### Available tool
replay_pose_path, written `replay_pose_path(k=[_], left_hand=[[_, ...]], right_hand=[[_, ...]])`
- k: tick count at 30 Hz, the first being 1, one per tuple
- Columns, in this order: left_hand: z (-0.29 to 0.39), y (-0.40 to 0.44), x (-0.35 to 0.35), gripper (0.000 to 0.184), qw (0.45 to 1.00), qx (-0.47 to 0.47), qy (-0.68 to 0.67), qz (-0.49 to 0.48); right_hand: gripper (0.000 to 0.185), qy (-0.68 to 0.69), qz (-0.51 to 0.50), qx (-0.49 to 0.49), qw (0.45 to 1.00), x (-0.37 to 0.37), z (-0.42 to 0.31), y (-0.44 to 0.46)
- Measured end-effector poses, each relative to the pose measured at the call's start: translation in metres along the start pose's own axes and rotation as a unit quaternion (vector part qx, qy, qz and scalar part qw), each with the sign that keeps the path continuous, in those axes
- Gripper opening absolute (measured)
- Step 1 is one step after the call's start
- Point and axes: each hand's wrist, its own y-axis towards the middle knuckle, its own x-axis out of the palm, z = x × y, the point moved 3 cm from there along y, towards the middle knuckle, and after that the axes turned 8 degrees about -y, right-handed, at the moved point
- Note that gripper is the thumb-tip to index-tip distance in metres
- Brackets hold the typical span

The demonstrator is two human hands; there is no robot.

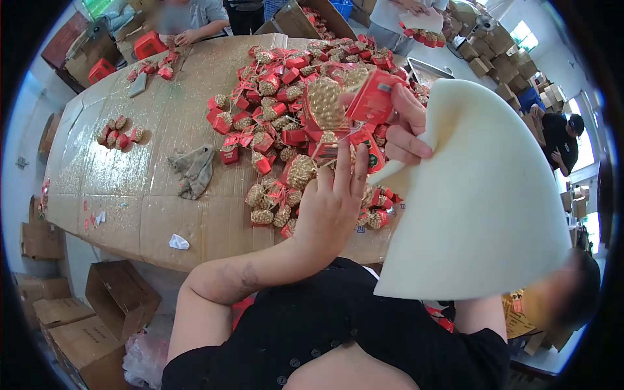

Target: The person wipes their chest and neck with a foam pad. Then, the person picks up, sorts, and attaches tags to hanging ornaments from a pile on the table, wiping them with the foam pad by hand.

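My right hand [407, 127] is closed around a red box-like piece [372, 97] of a gold, bumpy ornament [326, 103], raised above the pile. A large off-white flexible sheet [484, 201] curves beside that hand and hides its wrist and forearm; whether the hand grips it too, I cannot tell. My left hand [333, 208] has its fingers stretched out and apart, just below the raised ornament. The fingertips are close to a small red-and-gold piece [327, 144]; contact is unclear. Below and behind lies a heap of red-and-gold ornaments [270, 107].
Cardboard covers the table [149, 221]. On it lie a grey rag [192, 170], a small ornament group [119, 133] and a white scrap [179, 242]. A metal tray [429, 68] sits at the back right. Other people stand around; open cartons [120, 296] are at lower left.
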Motion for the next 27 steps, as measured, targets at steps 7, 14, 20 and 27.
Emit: replay_pose_path(k=[7,14,20,27], left_hand=[[-0.009,-0.023,0.021,0.064,0.991,-0.012,0.066,-0.115],[-0.032,-0.071,0.075,0.039,0.997,-0.035,0.050,-0.039],[-0.065,-0.054,0.014,0.038,0.955,-0.063,-0.270,0.107],[-0.065,0.011,0.028,0.060,0.863,-0.143,-0.484,0.040]], right_hand=[[0.052,0.222,-0.034,-0.146,0.963,-0.003,0.048,0.006],[0.052,0.273,-0.108,-0.203,0.934,0.012,0.047,0.014],[0.052,0.223,-0.129,-0.191,0.947,0.010,0.051,0.010],[0.050,0.186,-0.065,-0.169,0.966,0.019,0.045,0.002]])
